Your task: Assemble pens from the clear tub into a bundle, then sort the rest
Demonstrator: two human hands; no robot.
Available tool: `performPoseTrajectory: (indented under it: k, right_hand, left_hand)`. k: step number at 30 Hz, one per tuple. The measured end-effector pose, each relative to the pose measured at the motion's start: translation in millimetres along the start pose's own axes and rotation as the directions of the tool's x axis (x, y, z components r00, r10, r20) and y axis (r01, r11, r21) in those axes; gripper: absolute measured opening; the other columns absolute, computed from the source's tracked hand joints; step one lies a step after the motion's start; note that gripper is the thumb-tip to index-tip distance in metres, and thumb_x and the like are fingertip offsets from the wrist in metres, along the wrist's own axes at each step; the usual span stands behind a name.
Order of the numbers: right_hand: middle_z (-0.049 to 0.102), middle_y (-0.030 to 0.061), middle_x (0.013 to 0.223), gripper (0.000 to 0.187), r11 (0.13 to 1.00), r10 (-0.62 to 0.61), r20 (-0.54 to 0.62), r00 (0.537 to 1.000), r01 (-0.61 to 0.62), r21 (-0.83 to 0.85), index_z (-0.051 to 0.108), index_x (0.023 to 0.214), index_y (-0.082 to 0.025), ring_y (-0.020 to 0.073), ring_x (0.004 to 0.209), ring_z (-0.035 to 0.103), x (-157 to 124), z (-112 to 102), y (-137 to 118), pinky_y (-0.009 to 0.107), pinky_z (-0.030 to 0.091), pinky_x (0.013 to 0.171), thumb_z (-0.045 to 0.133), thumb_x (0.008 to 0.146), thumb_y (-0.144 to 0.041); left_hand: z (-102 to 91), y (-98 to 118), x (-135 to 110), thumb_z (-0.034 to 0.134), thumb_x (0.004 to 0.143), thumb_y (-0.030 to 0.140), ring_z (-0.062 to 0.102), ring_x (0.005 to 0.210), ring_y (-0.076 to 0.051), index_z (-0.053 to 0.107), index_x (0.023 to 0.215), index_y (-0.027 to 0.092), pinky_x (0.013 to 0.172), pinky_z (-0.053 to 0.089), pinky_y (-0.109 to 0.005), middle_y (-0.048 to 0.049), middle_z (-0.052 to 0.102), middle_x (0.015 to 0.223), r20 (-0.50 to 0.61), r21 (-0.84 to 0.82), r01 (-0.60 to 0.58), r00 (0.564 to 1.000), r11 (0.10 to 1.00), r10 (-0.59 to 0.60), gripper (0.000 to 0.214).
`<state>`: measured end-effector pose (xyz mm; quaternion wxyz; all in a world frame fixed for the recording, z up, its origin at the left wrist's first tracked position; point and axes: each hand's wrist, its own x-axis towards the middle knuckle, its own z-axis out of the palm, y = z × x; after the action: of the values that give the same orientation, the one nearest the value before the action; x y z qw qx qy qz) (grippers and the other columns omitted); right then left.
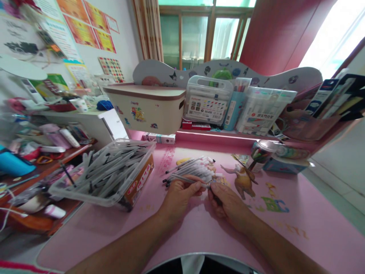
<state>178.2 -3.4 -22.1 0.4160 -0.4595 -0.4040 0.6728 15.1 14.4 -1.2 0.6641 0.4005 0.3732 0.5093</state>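
Observation:
My left hand [185, 192] pinches a slim pale pen [182, 178], which lies slanted across its fingers with one end towards the right hand. Close beside it, my right hand [226, 201] has its fingers closed at that end of the pen; a small dark bit shows at the fingertips, too hidden to name. Just behind both hands, a pile of white pens [196, 167] with dark ends lies on the pink table [182, 236]. To the left stands a clear plastic box [105, 198] heaped with many similar whitish pens [114, 171].
A cream storage bin [159, 110], a marker case [209, 101] and a second clear marker box [265, 110] stand on the shelf at the back. A jar [261, 152] and a blue box [285, 165] sit at the back right. A cluttered side shelf [68, 152] is at left.

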Motion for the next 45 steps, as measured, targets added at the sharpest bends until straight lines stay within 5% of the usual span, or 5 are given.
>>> performPoseTrajectory:
  k: [8, 17, 23, 29, 45]
  right_hand:
    - [0.039, -0.0119, 0.051, 0.041, 0.995, -0.087, 0.072, 0.994, 0.083, 0.051, 0.052, 0.089, -0.022, 0.0037, 0.036, 0.024, -0.2, 1.0, -5.4, 0.018, 0.013, 0.035, 0.075, 0.073, -0.052]
    - [0.038, -0.0089, 0.051, 0.05, 0.998, -0.064, 0.031, 0.998, 0.064, -0.003, 0.044, 0.065, -0.019, 0.0027, 0.037, 0.028, 2.1, -0.1, -1.6, 0.018, 0.016, 0.036, 0.062, 0.08, -0.064]
    - [0.045, -0.0115, 0.06, 0.044, 0.991, -0.134, 0.065, 0.989, 0.132, 0.025, 0.046, 0.089, -0.023, 0.0021, 0.037, 0.026, 1.0, 0.0, -3.9, 0.015, 0.015, 0.034, 0.078, 0.072, -0.049]
    - [0.041, -0.0082, 0.05, 0.049, 1.0, -0.016, -0.022, 1.0, 0.016, 0.006, 0.049, 0.073, -0.019, 0.0031, 0.036, 0.027, 2.7, 0.2, -2.6, 0.016, 0.014, 0.034, 0.058, 0.081, -0.067]
    - [0.044, -0.0081, 0.055, 0.039, 0.997, -0.024, 0.039, 0.999, 0.021, 0.07, 0.049, 0.076, -0.02, 0.0027, 0.037, 0.027, 2.9, -1.0, -3.6, 0.015, 0.013, 0.034, 0.069, 0.078, -0.054]
  left_hand:
    - [0.5, -1.8, -0.7, 0.081, 0.066, 0.029, 0.062, 0.063, -0.013, 0.073, 0.075, 0.015, 0.061, 0.049, -0.022, -0.0042, 0.071, 0.066, -0.024, -0.014, 0.026, 0.999, 1.0, -0.026, 0.019]
    - [1.0, 0.4, -2.7, 0.078, 0.07, 0.037, 0.064, 0.065, -0.013, 0.071, 0.08, 0.015, 0.062, 0.049, -0.022, -0.0049, 0.072, 0.072, -0.065, -0.014, 0.006, 0.998, 1.0, -0.007, 0.025]
    - [-3.8, 2.8, -1.3, 0.078, 0.071, 0.041, 0.066, 0.066, -0.015, 0.07, 0.077, 0.014, 0.064, 0.051, -0.023, -0.0063, 0.072, 0.07, -0.094, -0.014, 0.024, 0.995, 1.0, -0.025, 0.029]
    - [-1.8, 3.1, -1.9, 0.079, 0.07, 0.041, 0.065, 0.066, -0.014, 0.071, 0.075, 0.014, 0.065, 0.051, -0.023, -0.0056, 0.072, 0.071, -0.101, -0.006, 0.013, 0.995, 1.0, -0.013, 0.029]
    - [-3.0, 1.1, -2.1, 0.076, 0.073, 0.039, 0.065, 0.068, -0.015, 0.069, 0.076, 0.014, 0.07, 0.052, -0.025, -0.0053, 0.071, 0.071, -0.078, 0.012, 0.001, 0.997, 1.0, 0.0, 0.026]
